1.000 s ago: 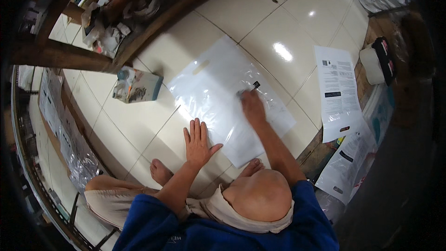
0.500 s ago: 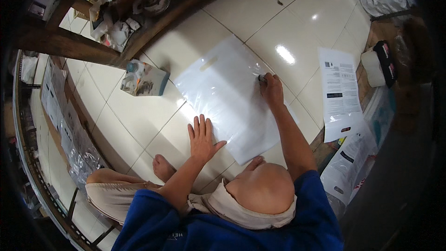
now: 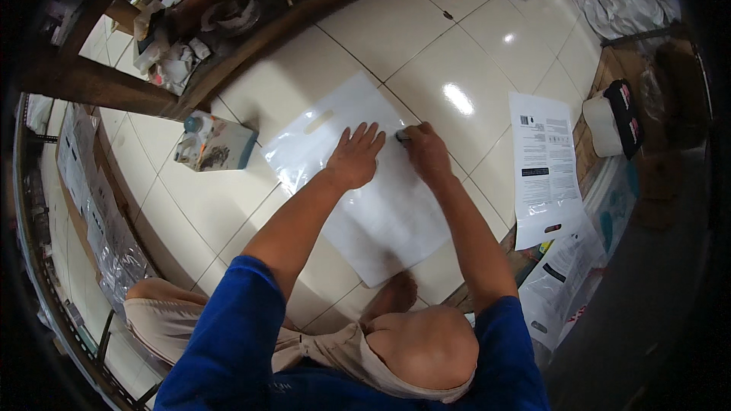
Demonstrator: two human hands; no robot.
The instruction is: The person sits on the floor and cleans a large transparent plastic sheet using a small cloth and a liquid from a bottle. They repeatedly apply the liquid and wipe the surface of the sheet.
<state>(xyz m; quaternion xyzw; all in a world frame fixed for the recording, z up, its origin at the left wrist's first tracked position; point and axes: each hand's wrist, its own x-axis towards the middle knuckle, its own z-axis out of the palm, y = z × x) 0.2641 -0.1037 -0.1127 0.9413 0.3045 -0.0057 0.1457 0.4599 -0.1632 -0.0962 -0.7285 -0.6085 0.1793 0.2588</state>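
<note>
A white plastic bag [image 3: 388,224] with a die-cut handle slot lies flat on the tiled floor in front of me, the slot at its far left end. My left hand [image 3: 355,157] presses on the bag's middle, palm down and fingers spread. Close to its right, my right hand [image 3: 426,154] is closed around a small dark grey object [image 3: 402,135] at the bag's right edge. Most of that object is hidden by the fingers, and its kind cannot be made out. My bare foot is by the bag's near edge.
A plastic jug [image 3: 216,142] with a blue cap stands left of the bag. Printed white bags [image 3: 545,183] lie at the right, beside a white and black bundle [image 3: 609,118]. A wooden beam [image 3: 304,27] runs along the far left; more clear-wrapped packs [image 3: 114,236] lean at the left.
My left hand has moved from the bag's near left edge up onto its middle. My right hand has shifted slightly left, still gripping the small object. The bag's wrinkles look flatter.
</note>
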